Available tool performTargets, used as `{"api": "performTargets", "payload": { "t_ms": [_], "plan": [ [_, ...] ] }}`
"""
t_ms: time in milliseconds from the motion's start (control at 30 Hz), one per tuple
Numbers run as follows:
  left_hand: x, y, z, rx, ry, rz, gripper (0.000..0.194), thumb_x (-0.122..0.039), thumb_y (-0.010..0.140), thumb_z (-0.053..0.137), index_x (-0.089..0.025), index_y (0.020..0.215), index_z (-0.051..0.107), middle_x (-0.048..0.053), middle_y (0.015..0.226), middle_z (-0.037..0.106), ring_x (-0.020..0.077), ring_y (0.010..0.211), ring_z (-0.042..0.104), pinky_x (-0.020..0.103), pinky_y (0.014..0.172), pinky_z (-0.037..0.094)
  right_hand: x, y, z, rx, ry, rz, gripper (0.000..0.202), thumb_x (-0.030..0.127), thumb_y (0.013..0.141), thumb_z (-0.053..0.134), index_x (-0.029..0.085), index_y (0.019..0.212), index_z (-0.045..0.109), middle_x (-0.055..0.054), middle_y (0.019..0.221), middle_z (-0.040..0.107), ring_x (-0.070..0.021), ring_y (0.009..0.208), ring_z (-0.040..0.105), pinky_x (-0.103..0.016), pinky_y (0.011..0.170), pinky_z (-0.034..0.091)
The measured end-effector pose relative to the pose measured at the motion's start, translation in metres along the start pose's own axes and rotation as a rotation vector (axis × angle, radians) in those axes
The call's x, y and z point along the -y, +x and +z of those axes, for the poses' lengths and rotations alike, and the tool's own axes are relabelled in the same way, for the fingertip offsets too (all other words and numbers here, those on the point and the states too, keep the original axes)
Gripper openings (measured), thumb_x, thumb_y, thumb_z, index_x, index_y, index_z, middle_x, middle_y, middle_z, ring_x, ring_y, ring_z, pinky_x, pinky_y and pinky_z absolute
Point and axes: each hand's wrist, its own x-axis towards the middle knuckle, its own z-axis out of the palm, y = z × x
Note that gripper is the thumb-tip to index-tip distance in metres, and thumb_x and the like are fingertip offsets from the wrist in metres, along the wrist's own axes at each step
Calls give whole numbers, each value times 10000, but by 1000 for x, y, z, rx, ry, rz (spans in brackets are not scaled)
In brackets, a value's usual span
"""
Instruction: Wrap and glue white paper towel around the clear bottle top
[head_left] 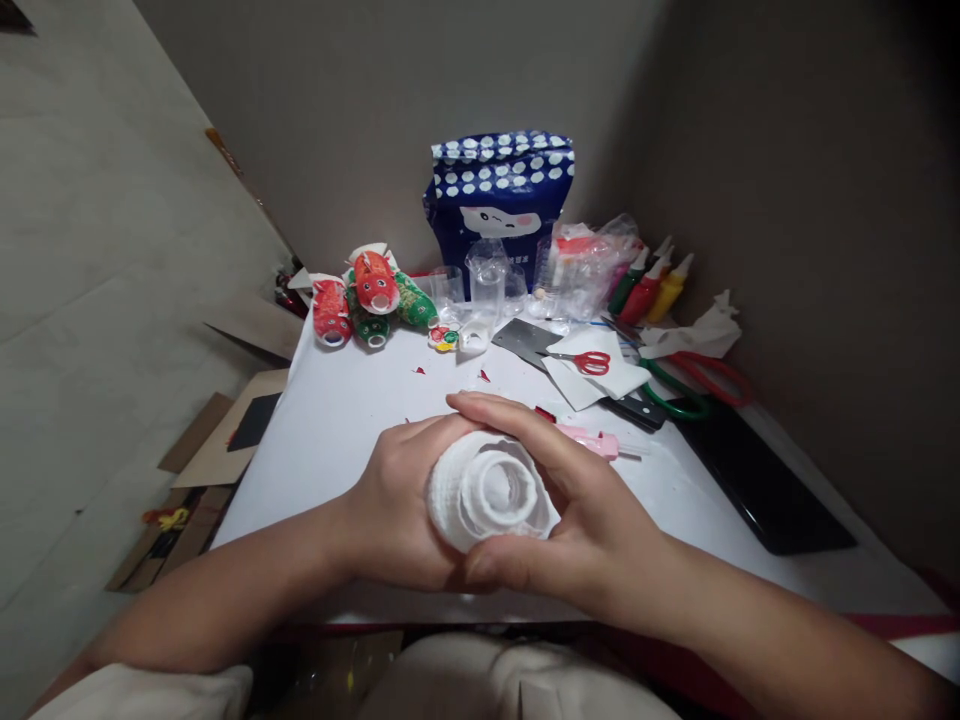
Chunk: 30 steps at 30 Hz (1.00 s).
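Both hands are wrapped round a white roll of textured, cloth-like material (450, 490), held over the near part of the table. Its open end faces up toward me and shows loose coiled layers round a hollow middle. My left hand (401, 500) cups the roll's left side and underside. From the right, my right hand (592, 510) closes on it, with the thumb at the near rim and the fingers over the far side. Just beyond my right hand lies a pink tool (596, 440) with a clear stick at its end, partly hidden.
Red and green fish crafts (375, 285) sit at the table's back left. A blue bag (502, 215) stands behind clear plastic cups (487, 280). Red-handled scissors (589, 362), paint bottles (645, 290), green-handled scissors (679, 400) and a black tablet-like slab (765, 480) lie to the right.
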Motion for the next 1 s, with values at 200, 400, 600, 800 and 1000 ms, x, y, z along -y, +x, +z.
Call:
{"api": "performTargets", "payload": {
  "t_ms": [200, 400, 600, 800, 1000],
  "plan": [
    [4, -4, -1, -11, -24, 80, 615, -567, 608, 762, -177, 1053, 595, 69, 938, 735, 193, 686, 689, 290, 669, 573, -2, -1, 1, 11, -45, -92, 787, 326, 726, 836, 235, 1405, 449, -60, 1441, 481, -205, 1332, 452, -305, 1133, 337],
    [5, -3, 0, -18, -58, 134, 650, -513, 603, 778, -177, 1124, 583, 81, 1007, 723, 187, 706, 686, 278, 671, 569, 2, -2, 2, -13, -54, -154, 713, 295, 761, 809, 244, 1383, 465, -35, 1387, 520, -170, 1295, 479, -249, 1103, 359],
    [5, -2, 0, -14, -73, 20, 632, -436, 531, 812, -184, 1073, 607, 47, 953, 721, 200, 728, 684, 298, 688, 563, 3, 1, 5, -71, -35, -53, 617, 302, 783, 784, 234, 1332, 510, -46, 1362, 540, -197, 1284, 489, -310, 1110, 366],
    [-6, -4, 0, -91, -26, -111, 623, -378, 556, 836, -189, 1089, 576, 28, 939, 695, 182, 750, 666, 293, 728, 551, 0, -3, 5, -25, 50, 90, 1113, 394, 512, 938, 336, 1454, 348, -40, 1503, 394, -314, 1388, 372, -473, 1175, 286],
    [0, -7, 6, -171, 64, -6, 682, -247, 532, 855, -170, 1138, 551, 83, 1109, 617, 236, 1057, 608, 336, 965, 493, -9, -11, 23, -266, -5, 23, 818, 227, 669, 851, 332, 1345, 403, -43, 1399, 482, -258, 1307, 476, -425, 1094, 411]
  ]
}}
